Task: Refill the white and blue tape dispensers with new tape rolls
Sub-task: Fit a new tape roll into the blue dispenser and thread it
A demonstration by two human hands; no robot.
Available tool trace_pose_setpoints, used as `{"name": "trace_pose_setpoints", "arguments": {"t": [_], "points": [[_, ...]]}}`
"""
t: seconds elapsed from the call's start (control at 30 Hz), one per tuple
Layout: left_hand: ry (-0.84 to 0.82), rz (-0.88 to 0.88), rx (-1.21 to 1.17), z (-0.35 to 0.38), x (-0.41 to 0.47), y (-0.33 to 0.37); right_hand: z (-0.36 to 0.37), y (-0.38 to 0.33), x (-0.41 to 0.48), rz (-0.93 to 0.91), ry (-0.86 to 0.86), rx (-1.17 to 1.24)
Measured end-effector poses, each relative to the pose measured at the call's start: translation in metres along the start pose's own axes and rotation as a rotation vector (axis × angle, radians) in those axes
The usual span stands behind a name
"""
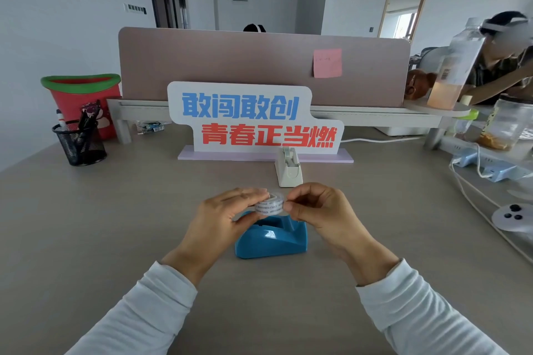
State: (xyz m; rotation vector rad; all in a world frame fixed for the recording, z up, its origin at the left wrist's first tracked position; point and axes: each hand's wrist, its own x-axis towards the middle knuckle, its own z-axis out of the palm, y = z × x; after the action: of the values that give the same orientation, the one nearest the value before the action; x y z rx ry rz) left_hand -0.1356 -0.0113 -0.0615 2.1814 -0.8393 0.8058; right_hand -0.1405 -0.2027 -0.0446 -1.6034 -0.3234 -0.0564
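A clear tape roll (269, 206) with printed lettering hangs between both hands, just above the blue tape dispenser (272, 238) on the desk. My left hand (227, 215) holds the roll from the left, fingers over its top and thumb under it. My right hand (318, 209) pinches the roll's right side with curled fingers. The hands hide the top of the blue dispenser. The white tape dispenser (289, 167) stands upright farther back, in front of a sign, apart from both hands.
A printed sign (253, 118) on a lilac base stands behind the dispensers. At the left are a black mesh pen holder (79, 143) and a red bin (82, 101). On the right lie cables, power strips (487, 166), jars, a bottle and a white controller (513, 217). Another person sits at the far right.
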Motion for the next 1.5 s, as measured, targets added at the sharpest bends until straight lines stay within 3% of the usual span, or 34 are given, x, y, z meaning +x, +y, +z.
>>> {"name": "trace_pose_setpoints", "arguments": {"t": [0.33, 0.53, 0.7, 1.0, 1.27, 1.5], "points": [[-0.024, -0.037, -0.02, -0.001, 0.002, 0.001, 0.0, 0.003, 0.001, 0.015, 0.014, 0.032], [-0.04, -0.208, -0.286, -0.003, 0.002, 0.004, -0.003, 0.004, 0.003, 0.022, -0.004, 0.097], [-0.088, -0.415, -0.582, -0.005, 0.004, 0.01, -0.005, -0.003, -0.001, -0.172, -0.03, -0.111], [-0.112, -0.493, -0.751, -0.009, 0.009, 0.01, -0.002, 0.001, 0.001, -0.303, -0.077, -0.286], [-0.171, -0.302, -0.672, -0.006, 0.009, 0.013, -0.003, 0.004, 0.004, -0.24, 0.002, -0.061], [-0.1, -0.073, -0.099, -0.004, 0.005, 0.008, -0.004, 0.007, 0.005, -0.033, -0.072, 0.114]]}}
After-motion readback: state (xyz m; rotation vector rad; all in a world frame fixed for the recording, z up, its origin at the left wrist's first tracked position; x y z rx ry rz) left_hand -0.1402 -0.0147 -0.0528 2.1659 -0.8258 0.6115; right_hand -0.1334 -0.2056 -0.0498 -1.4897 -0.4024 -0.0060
